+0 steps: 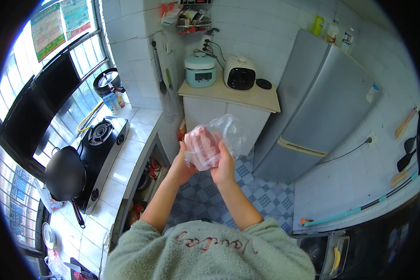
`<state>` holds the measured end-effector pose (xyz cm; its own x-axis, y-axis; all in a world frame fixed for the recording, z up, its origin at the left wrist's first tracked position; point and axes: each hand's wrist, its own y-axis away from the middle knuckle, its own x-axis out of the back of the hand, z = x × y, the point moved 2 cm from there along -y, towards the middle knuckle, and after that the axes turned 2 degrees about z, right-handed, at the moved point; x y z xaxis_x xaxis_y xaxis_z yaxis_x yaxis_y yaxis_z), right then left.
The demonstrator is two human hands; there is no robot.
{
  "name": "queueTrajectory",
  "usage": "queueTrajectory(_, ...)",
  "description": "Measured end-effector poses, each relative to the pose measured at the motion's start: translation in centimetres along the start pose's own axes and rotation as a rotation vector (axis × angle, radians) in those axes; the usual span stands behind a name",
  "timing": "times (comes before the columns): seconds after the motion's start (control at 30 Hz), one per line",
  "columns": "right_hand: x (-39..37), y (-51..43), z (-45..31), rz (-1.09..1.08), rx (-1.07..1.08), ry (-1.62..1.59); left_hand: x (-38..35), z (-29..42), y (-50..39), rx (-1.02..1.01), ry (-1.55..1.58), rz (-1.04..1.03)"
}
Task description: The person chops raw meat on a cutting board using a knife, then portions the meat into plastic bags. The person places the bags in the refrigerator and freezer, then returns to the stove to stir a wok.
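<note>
Both my hands hold a piece of raw meat in a clear plastic bag, up in front of my body above the tiled floor. My left hand grips the bag's left side and lower edge, with the thumb raised along it. On the right side, my right hand presses its thumb against the wrapped meat. Loose plastic bunches out beyond the meat towards the upper right. The fingers underneath are mostly hidden.
To the left, a wok sits on a two-burner gas stove on the tiled counter. A knife lies at lower left. Ahead stand a rice cooker, an air fryer and, to the right, a grey refrigerator.
</note>
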<state>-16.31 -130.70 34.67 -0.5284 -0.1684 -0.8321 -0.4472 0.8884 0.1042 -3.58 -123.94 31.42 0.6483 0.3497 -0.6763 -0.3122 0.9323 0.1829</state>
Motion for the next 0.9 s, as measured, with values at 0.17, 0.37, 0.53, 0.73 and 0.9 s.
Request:
queueTrajectory(0.17,0.0,0.5,0.1,-0.011,0.124,0.284,-0.5,0.5,1.1,-0.065,-0.176,-0.081)
queueTrajectory(0.37,-0.1,0.8,1.2,-0.208,0.159,0.347,-0.7,1.6,2.6,-0.261,-0.502,-0.033)
queueTrajectory(0.53,-0.1,0.6,1.6,-0.110,0.175,0.457,-1.5,1.9,4.0,-0.340,-0.540,-0.107)
queueTrajectory(0.73,-1.4,2.9,1.2,-0.241,0.073,0.353,0.3,2.1,2.7,-0.309,-0.408,0.079)
queueTrajectory(0.9,-2.8,3.6,1.2,-0.273,0.100,0.257,-0.7,1.7,2.8,-0.575,-0.402,0.111)
